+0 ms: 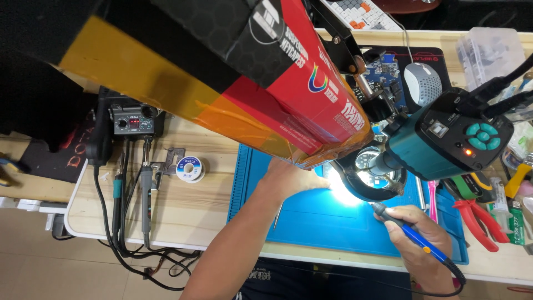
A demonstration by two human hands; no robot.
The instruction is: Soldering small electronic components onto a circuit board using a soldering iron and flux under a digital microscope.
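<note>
My left hand reaches onto the blue work mat, its fingers at the brightly lit spot under the ring light; what it touches is washed out by glare and partly hidden by a red, black and orange box. My right hand grips a blue soldering iron, tip pointing up-left toward the lit spot. A teal microscope camera hangs above the light.
A soldering station, two iron handles in a holder and a solder spool sit at left. Red pliers and other tools lie at right. A mouse, circuit board and keyboard are behind.
</note>
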